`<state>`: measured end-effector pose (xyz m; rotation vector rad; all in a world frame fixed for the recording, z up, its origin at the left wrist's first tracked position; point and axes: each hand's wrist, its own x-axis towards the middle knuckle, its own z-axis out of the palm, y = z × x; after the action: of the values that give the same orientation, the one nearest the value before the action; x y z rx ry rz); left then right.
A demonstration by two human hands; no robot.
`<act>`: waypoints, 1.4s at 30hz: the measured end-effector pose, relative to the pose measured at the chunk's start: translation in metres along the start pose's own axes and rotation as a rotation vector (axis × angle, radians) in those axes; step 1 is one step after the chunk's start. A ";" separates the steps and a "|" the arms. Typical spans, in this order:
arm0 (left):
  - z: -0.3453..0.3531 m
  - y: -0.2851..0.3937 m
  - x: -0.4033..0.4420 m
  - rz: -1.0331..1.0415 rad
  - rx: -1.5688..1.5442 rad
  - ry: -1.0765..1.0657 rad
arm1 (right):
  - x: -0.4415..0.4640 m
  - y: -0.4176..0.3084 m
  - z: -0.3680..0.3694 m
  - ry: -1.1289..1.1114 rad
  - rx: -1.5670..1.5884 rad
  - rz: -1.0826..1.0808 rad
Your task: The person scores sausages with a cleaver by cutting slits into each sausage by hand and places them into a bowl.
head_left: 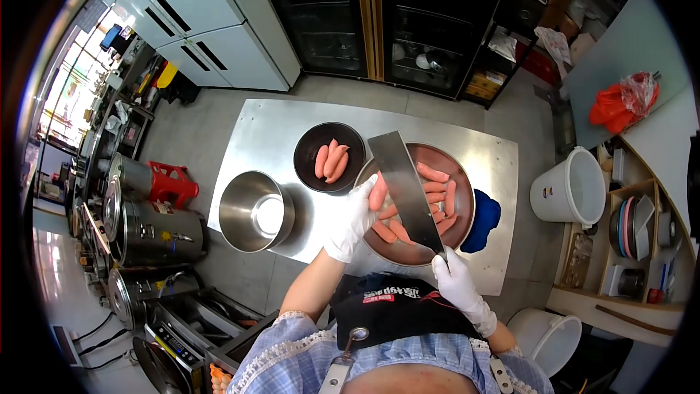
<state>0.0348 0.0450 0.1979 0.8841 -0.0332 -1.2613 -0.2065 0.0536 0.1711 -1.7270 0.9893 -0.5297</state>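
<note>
- The person's left hand [348, 223], in a white glove, closes its grip on one pink sausage [378, 192], over the near-left side of the round brown pan [424, 152].
- The right hand [458, 281], gloved too, is wrapped round the handle end of a broad cleaver [401, 182].
- From where I stand, the blade slants across the pan, its far end out past the rim and its edge right beside the held sausage; whether the two touch, I can't tell.
- Other sausages [450, 197] lie loose in the pan, on both sides of the blade.
- Just left of the pan sits a black bowl [307, 147] with a small cluster of sausages [336, 164] in its middle.
- Nearer the table's left edge stands a shiny steel pot [232, 212].
- A crumpled blue cloth [485, 219] lies against the pan's right side.
- All of it rests on a steel table [503, 168], with a red stool [172, 184] off to the left and a white bucket [567, 188] to the right.
</note>
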 end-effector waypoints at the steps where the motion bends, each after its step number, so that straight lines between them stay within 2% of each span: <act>1: 0.000 0.000 0.003 0.014 -0.037 0.019 | -0.001 -0.001 -0.002 -0.010 -0.021 -0.005; 4: -0.021 -0.010 0.024 -0.027 0.048 -0.049 | -0.004 -0.004 -0.003 -0.010 -0.047 -0.037; 7: -0.032 -0.017 0.035 -0.075 -0.011 -0.025 | -0.004 0.002 -0.001 -0.010 -0.090 -0.110; 10: -0.066 -0.032 0.056 -0.138 -0.050 -0.095 | -0.003 0.005 0.000 -0.012 -0.133 -0.117; 12: -0.074 -0.033 0.056 -0.212 -0.132 -0.351 | -0.003 0.008 0.001 -0.027 -0.128 -0.099; 13: -0.070 -0.033 0.051 -0.211 -0.133 -0.349 | -0.003 0.009 0.002 -0.042 -0.124 -0.080; 16: -0.056 -0.042 0.039 -0.185 0.047 -0.084 | 0.000 0.010 0.005 -0.006 -0.118 -0.101; 19: -0.055 -0.054 0.038 -0.189 0.114 -0.066 | 0.005 0.011 0.004 -0.053 -0.061 -0.039; 20: -0.053 -0.060 0.038 -0.193 0.017 -0.004 | 0.007 0.008 0.005 -0.052 -0.061 -0.039; 24: -0.041 -0.045 0.030 -0.196 0.047 -0.059 | 0.007 -0.002 0.003 0.012 0.012 -0.046; 25: -0.016 -0.024 0.012 -0.023 0.287 0.036 | 0.007 -0.003 0.003 0.029 0.030 -0.042; 27: -0.093 -0.038 0.079 0.259 0.517 0.124 | 0.005 -0.007 -0.002 0.063 0.061 -0.016; 29: -0.130 -0.025 0.117 0.665 0.500 0.111 | 0.005 -0.005 -0.008 0.109 0.091 0.014; 30: -0.107 -0.004 0.098 0.530 0.620 0.199 | 0.005 -0.004 -0.011 0.096 0.121 0.046; 31: -0.129 0.009 0.114 0.299 0.690 0.246 | 0.005 -0.002 -0.014 0.083 0.153 0.076; 33: -0.160 0.010 0.136 0.521 1.217 0.311 | 0.003 0.006 -0.014 0.103 0.164 0.080; 34: -0.116 0.012 0.104 0.952 1.696 0.600 | 0.003 0.008 -0.015 0.093 0.167 0.099; 35: -0.105 0.012 0.096 1.070 1.727 0.464 | 0.003 0.009 -0.016 0.085 0.170 0.116; 37: -0.101 -0.009 0.096 1.006 1.586 0.045 | 0.003 0.011 -0.016 0.098 0.183 0.142; 39: -0.098 -0.039 0.094 0.577 1.791 -0.229 | 0.003 0.010 -0.018 0.110 0.190 0.163; 42: -0.082 -0.078 0.091 0.326 1.963 -0.375 | 0.003 0.008 -0.020 0.132 0.222 0.176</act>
<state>0.0428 0.0129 0.0560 2.0670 -1.8739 -0.7408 -0.2226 0.0388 0.1711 -1.4081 1.1196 -0.6202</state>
